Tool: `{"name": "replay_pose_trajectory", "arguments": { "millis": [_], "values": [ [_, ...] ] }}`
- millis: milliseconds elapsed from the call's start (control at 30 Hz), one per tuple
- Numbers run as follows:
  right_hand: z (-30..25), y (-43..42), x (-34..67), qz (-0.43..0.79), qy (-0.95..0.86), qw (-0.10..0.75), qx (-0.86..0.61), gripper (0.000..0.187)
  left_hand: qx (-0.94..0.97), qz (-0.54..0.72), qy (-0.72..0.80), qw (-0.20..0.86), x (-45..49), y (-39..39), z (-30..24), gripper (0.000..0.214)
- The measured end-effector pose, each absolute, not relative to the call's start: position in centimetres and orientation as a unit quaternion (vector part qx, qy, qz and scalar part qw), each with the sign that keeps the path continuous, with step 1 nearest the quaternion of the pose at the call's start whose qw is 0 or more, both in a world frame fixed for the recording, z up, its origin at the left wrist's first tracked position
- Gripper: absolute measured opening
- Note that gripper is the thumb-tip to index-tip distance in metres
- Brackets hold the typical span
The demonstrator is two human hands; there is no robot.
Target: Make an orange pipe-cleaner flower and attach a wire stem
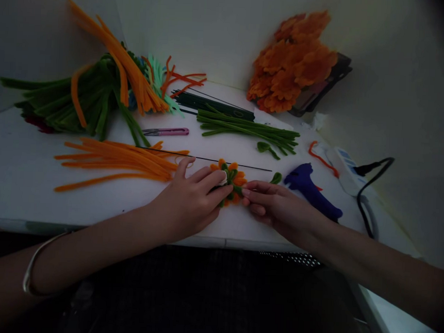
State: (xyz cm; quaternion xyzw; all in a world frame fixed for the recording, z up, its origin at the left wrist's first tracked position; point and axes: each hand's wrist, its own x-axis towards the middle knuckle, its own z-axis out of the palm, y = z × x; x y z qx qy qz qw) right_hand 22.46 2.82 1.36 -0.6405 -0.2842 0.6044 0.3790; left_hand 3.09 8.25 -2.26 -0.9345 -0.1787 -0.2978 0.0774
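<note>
A small orange and green pipe-cleaner flower (233, 175) lies on the white table (25, 179) near its front edge. My left hand (187, 204) rests on the table and presses the flower's left side with its fingertips together. My right hand (275, 207) comes in from the right, its fingers pinched on the flower's right edge. A thin dark wire (215, 160) lies just behind the flower. A small green leaf piece (276, 177) sits right of it.
Loose orange pipe cleaners (116, 160) lie at the left, green ones (248, 128) behind, a mixed bundle (94, 84) at the back left. Pink-handled snips (167, 131), a purple glue gun (310, 189), a power strip with black cable (367, 191) and finished orange flowers (294, 62) stand around.
</note>
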Motion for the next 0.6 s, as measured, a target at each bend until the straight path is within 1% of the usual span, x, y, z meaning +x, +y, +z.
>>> {"name": "replay_pose_trajectory", "arguments": {
  "millis": [100,233,300,400,467,500,600],
  "values": [
    [1.3,2.8,22.5,0.601,-0.304,0.366,-0.642,0.008,-0.934,-0.297,-0.181,0.078,3.1,8.3,-2.4,0.026],
    [1.5,2.7,23.0,0.566,-0.4,0.305,-0.653,0.018,-0.929,-0.314,-0.185,0.064,3.1,8.5,-2.2,0.024],
    [2.1,2.4,23.5,0.525,-0.49,0.253,-0.648,0.017,-0.927,-0.325,-0.181,0.044,3.0,8.6,-2.0,0.025],
    [3.3,1.8,24.1,0.447,-0.637,0.151,-0.609,0.017,-0.931,-0.318,-0.179,0.004,2.6,8.9,-1.4,0.023],
    [4.2,1.5,24.8,0.374,-0.7,0.129,-0.594,0.02,-0.935,-0.305,-0.178,-0.016,2.2,9.1,-1.0,0.023],
    [4.7,1.3,25.2,0.317,-0.723,0.14,-0.598,0.021,-0.938,-0.298,-0.174,-0.028,2.0,9.3,-0.8,0.023],
    [5.6,1.0,27.0,0.091,-0.75,0.19,-0.627,0.022,-0.946,-0.276,-0.156,-0.068,1.4,9.8,-0.2,0.022]
  ]
}}
